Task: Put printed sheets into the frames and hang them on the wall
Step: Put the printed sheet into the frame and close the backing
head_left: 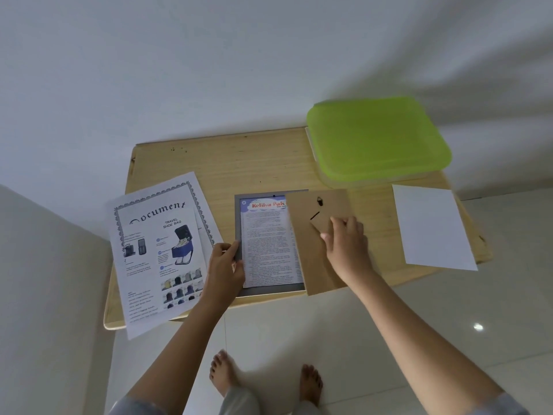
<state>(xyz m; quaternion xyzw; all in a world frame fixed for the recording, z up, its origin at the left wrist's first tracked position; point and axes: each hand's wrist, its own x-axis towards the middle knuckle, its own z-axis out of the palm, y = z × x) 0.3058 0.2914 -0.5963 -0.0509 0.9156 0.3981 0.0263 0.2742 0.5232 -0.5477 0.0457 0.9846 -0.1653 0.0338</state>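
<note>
A grey picture frame (238,223) lies face down on the low wooden table (239,166), with a printed text sheet (266,250) resting in it. My left hand (224,265) grips the frame's left edge. Over the frame's right side sits the brown backing board (311,265), which carries a small black hanger near its top. My right hand (344,238) pinches the board's fold-out stand flap. Left of the frame lie two overlapping printed sheets: a bordered "Document" page (161,205) and a "Travel shoe bag" flyer (161,274).
A blank white sheet (431,226) lies on the table's right end. A clear box with a lime-green lid (377,139) stands at the back right against the white wall. My bare feet are on the tiled floor below the table.
</note>
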